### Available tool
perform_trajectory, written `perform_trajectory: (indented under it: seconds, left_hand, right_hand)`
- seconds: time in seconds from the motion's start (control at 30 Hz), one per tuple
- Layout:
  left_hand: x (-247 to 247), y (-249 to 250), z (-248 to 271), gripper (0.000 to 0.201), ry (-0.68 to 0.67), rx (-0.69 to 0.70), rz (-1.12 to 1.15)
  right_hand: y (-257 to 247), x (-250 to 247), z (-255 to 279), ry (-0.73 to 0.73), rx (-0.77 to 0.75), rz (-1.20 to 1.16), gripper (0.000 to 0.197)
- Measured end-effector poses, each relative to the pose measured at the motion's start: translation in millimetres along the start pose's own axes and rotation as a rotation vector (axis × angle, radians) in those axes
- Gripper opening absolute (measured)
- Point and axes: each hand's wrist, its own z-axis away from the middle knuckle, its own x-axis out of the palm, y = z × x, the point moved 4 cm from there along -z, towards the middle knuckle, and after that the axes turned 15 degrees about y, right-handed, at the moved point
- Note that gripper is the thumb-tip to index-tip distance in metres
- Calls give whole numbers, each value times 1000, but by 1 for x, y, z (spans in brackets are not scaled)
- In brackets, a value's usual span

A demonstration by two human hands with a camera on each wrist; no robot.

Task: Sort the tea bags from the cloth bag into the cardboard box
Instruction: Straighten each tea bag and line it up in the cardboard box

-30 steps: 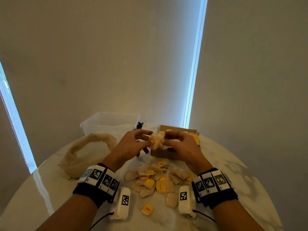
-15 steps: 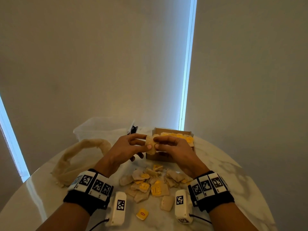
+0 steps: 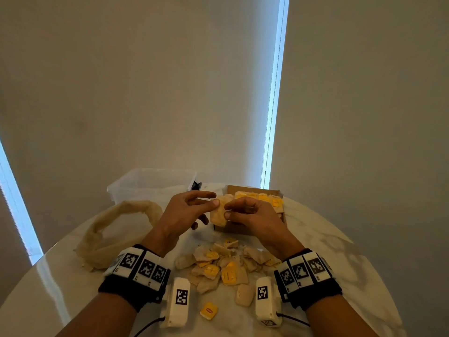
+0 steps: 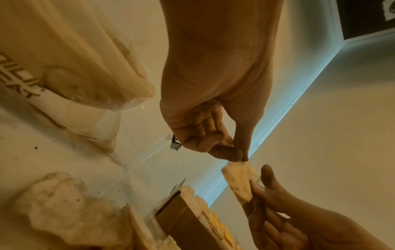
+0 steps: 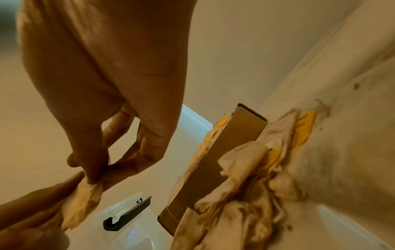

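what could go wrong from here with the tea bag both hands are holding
1. Both hands pinch one tea bag at opposite edges; pulling apart might tear it and spill tea.
2. The box already looks nearly full, so pushing this one in may knock others out.
3. A loose yellow tag lies apart from the pile and could be missed.

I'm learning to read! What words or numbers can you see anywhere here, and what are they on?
"...EAT", with cut-off letters above it: printed on the cloth bag in the left wrist view; the whole word can't be made out.
Red oval logo on the loose yellow tag: too small to read.
Marks on the yellow tags in the pile of tea bags: too blurred.
Black-and-white squares on the wristbands: patterns, not words.
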Motion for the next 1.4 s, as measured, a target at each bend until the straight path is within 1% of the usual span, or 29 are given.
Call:
perform_trajectory:
  seconds: [0.1, 0.2, 0.3, 0.53, 0.73, 0.9, 1.03, 1.17, 1.27, 1.33, 1.4]
  left_hand:
    - [-2, -3, 2, 31, -1, -15, -10]
    - [-4, -9, 4, 37, -46, -65, -11]
    - [-5, -13, 4, 38, -48, -51, -33]
    - [-3, -11, 5, 35, -30, -2, -30]
    - [0, -17, 8, 34, -80, -108, -18]
    - [-3, -19, 6, 27, -19, -101, 16]
    - [-4, -19, 7, 25, 5, -98, 66]
    - [-4, -21, 8, 30, 10, -105, 93]
    - [-4, -20, 9, 37, -19, -89, 104]
    - [-6, -19, 8, 39, -21, -64, 101]
    - [-7, -18, 8, 40, -22, -49, 93]
  right_hand:
    - [1, 1, 0, -12, 20, -8, 27]
    - [2, 1, -1, -16, 33, -3, 31]
    - [2, 3, 0, -33, 46, -8, 33]
    - [-1, 5, 3, -20, -28, -6, 34]
    - [0, 4, 2, -17, -35, 11, 34]
    - [1, 3, 1, -3, -45, 14, 35]
    - [3, 1, -2, 54, -48, -3, 27]
    - [6, 2, -2, 58, -97, 58, 12]
    - [9, 4, -2, 46, -82, 81, 18]
    - [9, 5, -2, 34, -61, 61, 23]
    - [7, 8, 0, -9, -31, 17, 29]
